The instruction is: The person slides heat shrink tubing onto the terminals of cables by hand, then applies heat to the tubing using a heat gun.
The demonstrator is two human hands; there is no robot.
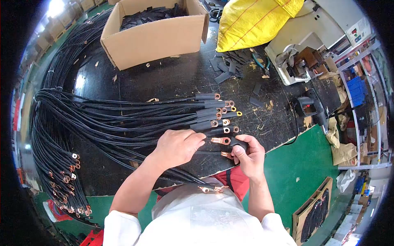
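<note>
Head view: the worktop (172, 76) carries black cables (102, 112) running from its left side to the middle. The left hand (176, 144) curls over them, whether holding one I cannot tell; the right hand (251, 158), its grip narrow, pinches a black sleeve (238, 143) beside a copper lug (223, 140).

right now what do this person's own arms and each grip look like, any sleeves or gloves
The left grip and right grip are ungloved, and no watch or wristband shows. The left forearm and right forearm are bare. Higher up come a white left sleeve and a white right sleeve, both loose, with no visible markings.
</note>
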